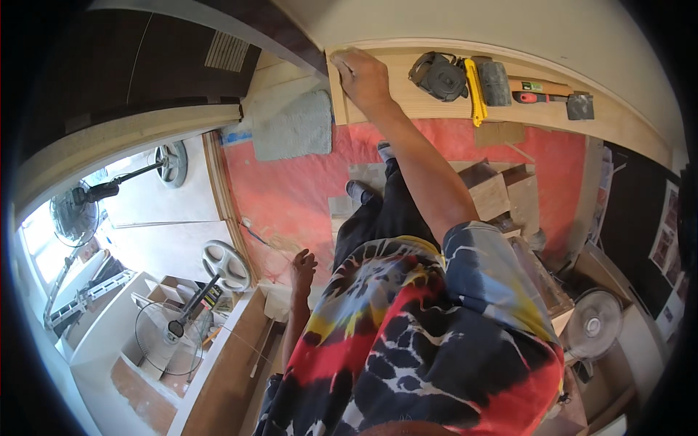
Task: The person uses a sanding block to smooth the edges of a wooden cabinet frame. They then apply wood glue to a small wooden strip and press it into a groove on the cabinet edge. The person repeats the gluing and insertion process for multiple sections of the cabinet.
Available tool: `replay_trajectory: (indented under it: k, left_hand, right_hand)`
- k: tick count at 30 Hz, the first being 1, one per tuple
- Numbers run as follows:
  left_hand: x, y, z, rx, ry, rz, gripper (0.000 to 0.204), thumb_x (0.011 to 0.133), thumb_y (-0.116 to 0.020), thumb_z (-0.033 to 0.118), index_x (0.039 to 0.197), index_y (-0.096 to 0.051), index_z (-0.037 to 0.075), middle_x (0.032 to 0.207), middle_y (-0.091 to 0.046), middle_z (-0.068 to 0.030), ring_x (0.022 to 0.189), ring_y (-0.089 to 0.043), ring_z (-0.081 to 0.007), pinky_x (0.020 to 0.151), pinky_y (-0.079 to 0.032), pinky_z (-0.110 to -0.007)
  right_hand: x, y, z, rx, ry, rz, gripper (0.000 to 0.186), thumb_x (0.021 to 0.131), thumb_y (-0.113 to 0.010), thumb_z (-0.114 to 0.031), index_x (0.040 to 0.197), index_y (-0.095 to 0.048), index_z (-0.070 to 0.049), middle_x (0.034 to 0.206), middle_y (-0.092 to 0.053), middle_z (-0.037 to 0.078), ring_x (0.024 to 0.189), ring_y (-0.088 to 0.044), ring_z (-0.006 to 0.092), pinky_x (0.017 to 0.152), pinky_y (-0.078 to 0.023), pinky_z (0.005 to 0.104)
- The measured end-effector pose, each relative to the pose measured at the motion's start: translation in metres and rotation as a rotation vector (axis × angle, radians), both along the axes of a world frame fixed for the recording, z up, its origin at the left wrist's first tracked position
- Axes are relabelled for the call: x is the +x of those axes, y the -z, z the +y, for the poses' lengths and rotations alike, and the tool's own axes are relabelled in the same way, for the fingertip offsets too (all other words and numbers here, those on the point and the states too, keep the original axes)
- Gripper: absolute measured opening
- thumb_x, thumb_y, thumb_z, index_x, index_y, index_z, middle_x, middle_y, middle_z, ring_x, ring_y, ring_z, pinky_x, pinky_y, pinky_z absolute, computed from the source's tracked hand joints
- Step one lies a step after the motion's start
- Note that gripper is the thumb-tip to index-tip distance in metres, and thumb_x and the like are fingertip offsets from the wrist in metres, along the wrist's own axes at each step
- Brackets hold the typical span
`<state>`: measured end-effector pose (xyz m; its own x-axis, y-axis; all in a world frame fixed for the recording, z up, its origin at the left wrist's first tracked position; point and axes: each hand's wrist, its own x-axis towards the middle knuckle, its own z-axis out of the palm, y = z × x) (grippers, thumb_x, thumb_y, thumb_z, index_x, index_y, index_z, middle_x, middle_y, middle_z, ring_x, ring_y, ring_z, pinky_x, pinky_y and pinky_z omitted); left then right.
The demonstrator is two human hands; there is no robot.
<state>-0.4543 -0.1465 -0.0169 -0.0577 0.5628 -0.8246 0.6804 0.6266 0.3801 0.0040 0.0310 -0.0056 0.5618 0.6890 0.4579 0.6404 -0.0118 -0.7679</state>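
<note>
My right hand (363, 78) is at the left end of a pale wooden shelf (407, 103), arm stretched forward. Its fingers are curled together against the end edge; whatever they may grip is hidden. Lower down, my left hand (303, 269) hangs beside my body, fingers apart and holding nothing. Along the shelf, right of my right hand, lie a black tape measure (438, 75), a yellow utility knife (475, 91), a dark grey block (496, 83) and a scraper with a red and black handle (534, 97). A wooden strip (542, 87) lies behind the scraper.
Red sheeting (291, 196) covers the floor, with a grey mat (294, 127) below the shelf. Standing fans (171, 338) are at the left, another fan (592, 325) at the right. Wooden boxes (488, 195) sit right of my legs. A dark cabinet (131, 65) fills the far left.
</note>
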Motion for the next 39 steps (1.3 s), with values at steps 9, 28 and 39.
replay_trajectory:
  k: [9,28,39]
  left_hand:
    - [-0.029,0.032,-0.045,-0.109,-0.027,0.025,0.051,0.088,-0.059,0.030,0.129,-0.052,-0.001,0.099,-0.065,-0.0153,0.081,-0.065,-0.0194,0.063,-0.051,-0.032]
    - [-0.047,0.064,-0.049,-0.150,-0.152,-0.029,0.054,0.090,-0.060,0.032,0.133,-0.046,0.001,0.100,-0.060,-0.0102,0.081,-0.062,-0.0173,0.065,-0.049,-0.032]
    - [-0.037,0.036,-0.026,-0.056,-0.203,-0.057,0.052,0.091,-0.059,0.031,0.131,-0.048,-0.001,0.100,-0.061,-0.0113,0.083,-0.061,-0.0164,0.066,-0.048,-0.030]
  right_hand:
    - [-0.047,-0.007,-0.065,-0.015,-0.111,-0.007,0.016,0.079,-0.060,-0.001,0.091,-0.067,-0.008,0.092,-0.067,0.014,0.090,-0.065,0.0332,0.077,-0.054,0.0411]
    - [-0.081,-0.011,-0.102,-0.005,-0.210,0.103,0.008,0.087,-0.061,-0.009,0.089,-0.068,-0.005,0.085,-0.067,0.013,0.079,-0.066,0.0279,0.069,-0.052,0.0362]
    - [-0.012,-0.001,0.009,0.008,0.128,0.331,0.017,0.084,-0.073,-0.017,0.092,-0.073,-0.001,0.079,-0.071,0.011,0.069,-0.063,0.0126,0.065,-0.049,0.0267]
